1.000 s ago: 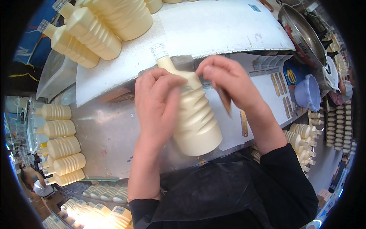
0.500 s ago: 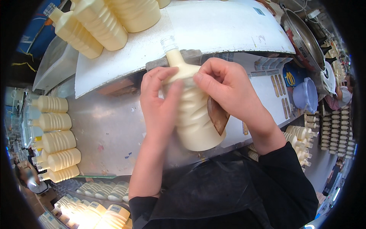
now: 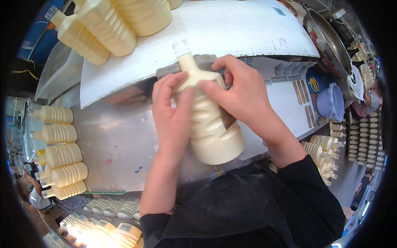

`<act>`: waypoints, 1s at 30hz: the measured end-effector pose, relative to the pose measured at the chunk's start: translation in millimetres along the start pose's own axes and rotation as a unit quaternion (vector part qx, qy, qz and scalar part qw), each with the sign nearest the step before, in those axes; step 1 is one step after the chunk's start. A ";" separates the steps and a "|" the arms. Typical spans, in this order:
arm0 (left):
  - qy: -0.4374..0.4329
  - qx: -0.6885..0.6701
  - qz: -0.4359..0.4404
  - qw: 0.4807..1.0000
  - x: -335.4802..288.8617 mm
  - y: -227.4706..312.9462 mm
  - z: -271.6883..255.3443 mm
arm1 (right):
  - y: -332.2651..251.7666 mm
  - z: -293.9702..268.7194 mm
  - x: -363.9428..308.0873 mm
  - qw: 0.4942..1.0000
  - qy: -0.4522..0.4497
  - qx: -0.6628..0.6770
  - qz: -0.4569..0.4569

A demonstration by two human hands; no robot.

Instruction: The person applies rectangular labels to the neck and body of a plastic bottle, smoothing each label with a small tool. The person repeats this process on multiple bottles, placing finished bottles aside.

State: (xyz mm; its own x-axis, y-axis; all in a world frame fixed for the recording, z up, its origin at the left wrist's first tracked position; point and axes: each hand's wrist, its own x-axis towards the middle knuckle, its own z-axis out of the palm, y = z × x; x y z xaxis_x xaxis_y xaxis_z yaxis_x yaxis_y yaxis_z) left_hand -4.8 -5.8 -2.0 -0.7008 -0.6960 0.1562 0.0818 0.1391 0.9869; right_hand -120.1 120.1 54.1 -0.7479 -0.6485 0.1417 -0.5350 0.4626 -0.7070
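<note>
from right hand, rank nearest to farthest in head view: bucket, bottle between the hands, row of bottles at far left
From the right hand:
1. Bottle: at its left, apparently touching
2. Lavender bucket: off right
3. Row of bottles: far left

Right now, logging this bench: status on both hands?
Left hand on pale-cream ribbed plastic bottle. Right hand at its shoulder, holding brown flat piece. Grey block by bottle's neck.

Black on black for me here: my right sleeve, a matte, plain cloth, rounds off at a simple edge, and the left sleeve matches it. Down my front, a dark apron, smoother, faintly glossy, all soft creases. Past those edges, it's bare forearms and bare fingers.
</note>
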 end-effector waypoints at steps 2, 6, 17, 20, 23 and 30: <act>0.000 -0.025 -0.012 1.000 -0.6 -2.0 0.9 | 6.2 2.1 1.5 0.999 -0.020 0.048 0.015; 0.016 -0.025 -0.029 0.999 -3.8 1.3 8.4 | 27.0 2.6 4.1 0.967 -0.079 0.228 0.083; 0.023 0.006 -0.050 0.998 -4.1 10.0 14.7 | 29.3 7.6 0.4 0.951 -0.099 0.274 0.100; 0.020 -0.007 -0.048 0.999 -4.0 7.8 13.7 | 26.9 8.4 -0.7 0.969 -0.087 0.211 0.090; 0.022 -0.018 -0.052 0.998 -4.6 7.5 14.5 | 26.2 7.8 0.2 0.972 -0.081 0.200 0.090; 0.000 -0.123 -0.080 0.989 -6.7 3.5 9.7 | 32.9 10.8 0.5 0.962 -0.073 0.248 0.085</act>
State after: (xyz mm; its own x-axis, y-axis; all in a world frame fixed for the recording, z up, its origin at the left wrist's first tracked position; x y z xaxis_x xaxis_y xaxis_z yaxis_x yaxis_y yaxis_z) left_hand -6.6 6.1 0.0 -0.7192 -0.6947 -0.0032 0.1396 -0.1490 0.9789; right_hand -133.9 128.4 23.4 -0.7246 -0.6848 -0.0782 -0.1293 0.2465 -0.9605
